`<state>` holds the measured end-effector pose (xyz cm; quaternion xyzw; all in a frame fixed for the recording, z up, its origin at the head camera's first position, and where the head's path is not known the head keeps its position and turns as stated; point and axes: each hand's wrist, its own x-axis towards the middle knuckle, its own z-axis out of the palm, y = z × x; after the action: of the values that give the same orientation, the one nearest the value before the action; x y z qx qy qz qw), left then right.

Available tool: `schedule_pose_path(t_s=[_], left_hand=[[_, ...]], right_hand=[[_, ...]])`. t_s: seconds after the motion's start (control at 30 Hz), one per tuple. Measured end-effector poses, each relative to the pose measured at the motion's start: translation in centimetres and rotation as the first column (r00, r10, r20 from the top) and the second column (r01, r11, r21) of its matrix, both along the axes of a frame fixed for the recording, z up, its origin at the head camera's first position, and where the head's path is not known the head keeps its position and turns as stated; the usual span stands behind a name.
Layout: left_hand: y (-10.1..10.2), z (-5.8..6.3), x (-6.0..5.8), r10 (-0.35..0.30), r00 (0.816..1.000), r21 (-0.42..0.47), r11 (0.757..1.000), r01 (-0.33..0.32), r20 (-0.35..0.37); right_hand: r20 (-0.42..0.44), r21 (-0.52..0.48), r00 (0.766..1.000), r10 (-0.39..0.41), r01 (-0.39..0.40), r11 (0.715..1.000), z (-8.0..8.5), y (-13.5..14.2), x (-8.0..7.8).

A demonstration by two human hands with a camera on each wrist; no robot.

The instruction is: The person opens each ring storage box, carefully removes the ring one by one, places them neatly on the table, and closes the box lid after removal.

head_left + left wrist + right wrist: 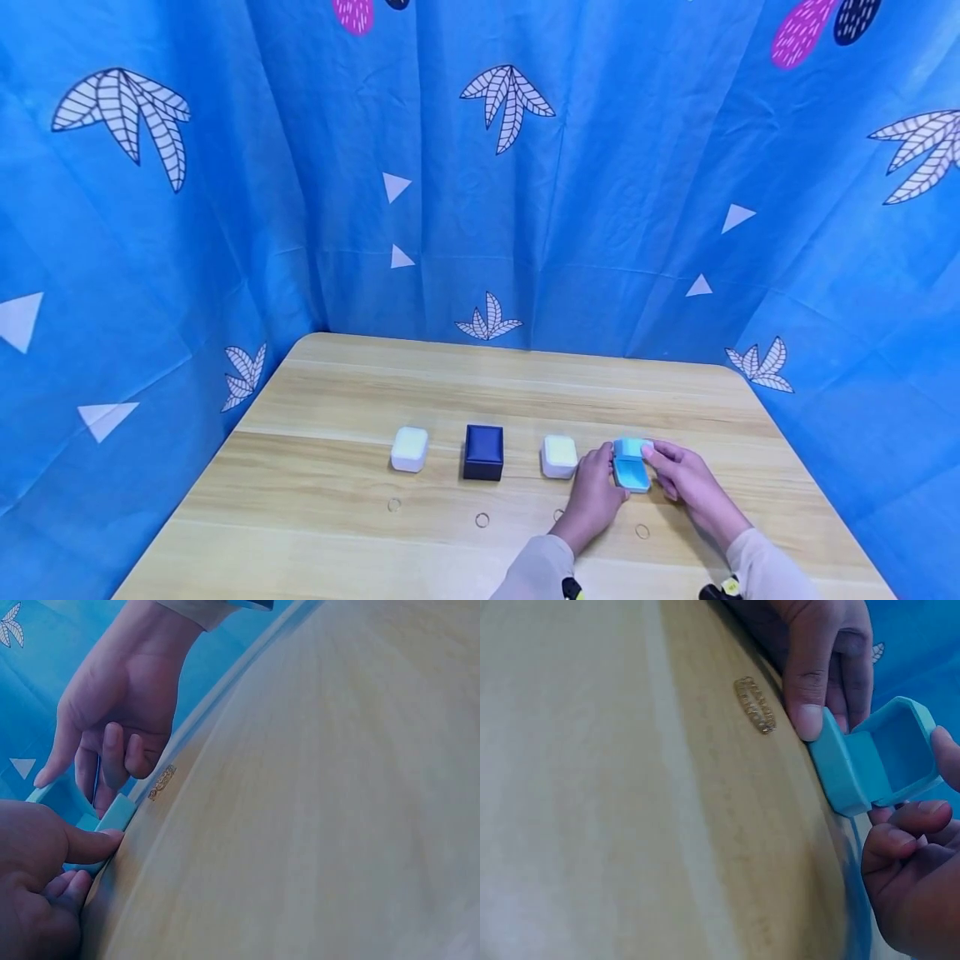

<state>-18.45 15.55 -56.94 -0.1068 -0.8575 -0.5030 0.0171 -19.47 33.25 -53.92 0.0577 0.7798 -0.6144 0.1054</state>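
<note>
A turquoise ring box (pixel 632 473) stands with its lid raised on the wooden table. My left hand (pixel 594 498) grips the base from the left side, its thumb (pixel 808 712) pressed on the base's near wall. At the lid is my right hand (pixel 693 483), whose thumb lies on the lid's edge; some of its other fingers curl beside the box. The bare turquoise inside of the lid (pixel 906 750) shows in the right wrist view. A gold-coloured ring (pixel 755 705) lies on the table in front of the box, touched by neither hand.
Left of my hands stand a white box (pixel 558 457), a dark blue box (pixel 483 452) and another white box (pixel 409 449), lids down. Before them lie rings, one (pixel 482 520) near the dark blue box; my left wrist partly covers another. A blue curtain (pixel 480 208) borders the table.
</note>
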Motion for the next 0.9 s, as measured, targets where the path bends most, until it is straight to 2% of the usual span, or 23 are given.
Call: schedule_pose_path(t_s=[0.3, 0.6, 0.9], left_hand=[[0.2, 0.0, 0.1, 0.014, 1.000, -0.026, 1.000, -0.013, 0.006], [0.2, 0.2, 0.2, 0.018, 1.000, -0.028, 0.999, -0.018, 0.004], [0.0, 0.3, 0.1, 0.013, 1.000, -0.031, 0.999, -0.013, -0.019]], right_hand=[[-0.041, -0.020, 0.997, 0.067, -0.068, 0.997, -0.2, 0.3, 0.7], [-0.147, 0.045, 0.972, 0.181, -0.177, 0.983, -0.8, 0.6, 1.1], [-0.170, 0.107, 0.966, 0.193, -0.176, 0.978, -1.6, 0.8, 1.1]])
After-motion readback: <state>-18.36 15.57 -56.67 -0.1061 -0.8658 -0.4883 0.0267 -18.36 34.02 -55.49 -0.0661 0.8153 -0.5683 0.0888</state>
